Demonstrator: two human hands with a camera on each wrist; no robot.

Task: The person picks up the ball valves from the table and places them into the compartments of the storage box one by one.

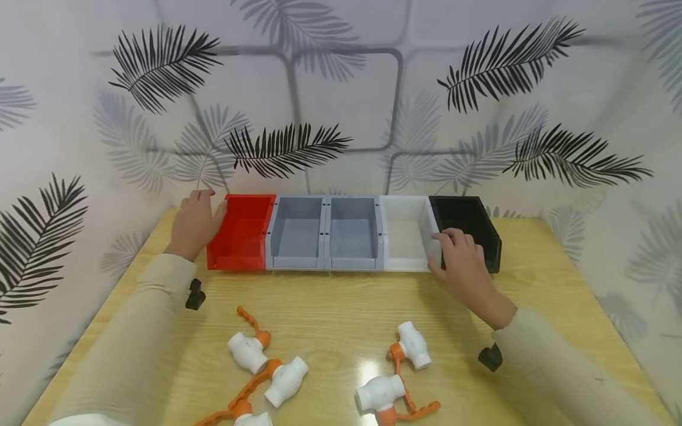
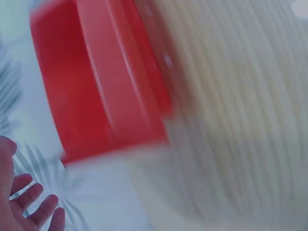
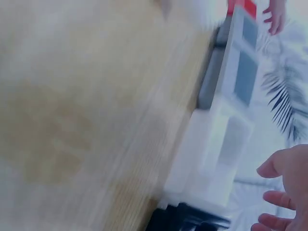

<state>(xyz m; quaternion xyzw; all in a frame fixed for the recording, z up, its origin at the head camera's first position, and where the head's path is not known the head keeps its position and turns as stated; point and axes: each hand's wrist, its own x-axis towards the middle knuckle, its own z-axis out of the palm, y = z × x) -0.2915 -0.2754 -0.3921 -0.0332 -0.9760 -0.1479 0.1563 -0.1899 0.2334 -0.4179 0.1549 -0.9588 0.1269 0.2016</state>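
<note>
In the head view a row of joined bins crosses the table: a red bin, two grey bins, a white bin and a black bin. My left hand is at the outer left side of the red bin, fingers relaxed; whether it touches is unclear. My right hand is over the front of the white and black bins, fingers bent loosely, with nothing seen in its grasp. The left wrist view shows the red bin beside spread fingers; the right wrist view shows my right hand near the white bin.
White valves with orange handles lie on the wooden table in front of the bins: several at the left, such as one valve, and two at the right, including another valve. Behind stands a leaf-patterned backdrop.
</note>
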